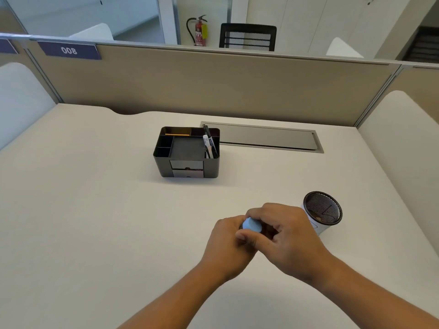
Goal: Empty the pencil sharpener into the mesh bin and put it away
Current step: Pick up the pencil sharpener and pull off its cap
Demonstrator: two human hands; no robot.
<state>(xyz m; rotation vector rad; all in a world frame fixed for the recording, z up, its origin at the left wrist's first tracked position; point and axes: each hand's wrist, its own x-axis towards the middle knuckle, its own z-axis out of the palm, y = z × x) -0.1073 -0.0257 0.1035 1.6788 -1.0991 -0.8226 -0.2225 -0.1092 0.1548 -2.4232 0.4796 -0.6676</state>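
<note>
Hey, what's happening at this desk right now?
A person is holding a small blue pencil sharpener with both hands, the left hand and right hand wrapped around it just above the desk. A mesh bin stands just beyond the right hand. A black desk organizer with pens sits farther back.

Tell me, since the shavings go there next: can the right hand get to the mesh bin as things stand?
Probably yes. The mesh bin stands open-topped just beyond the right hand, with nothing between them, though that hand and the left hand both grip the blue sharpener.
</note>
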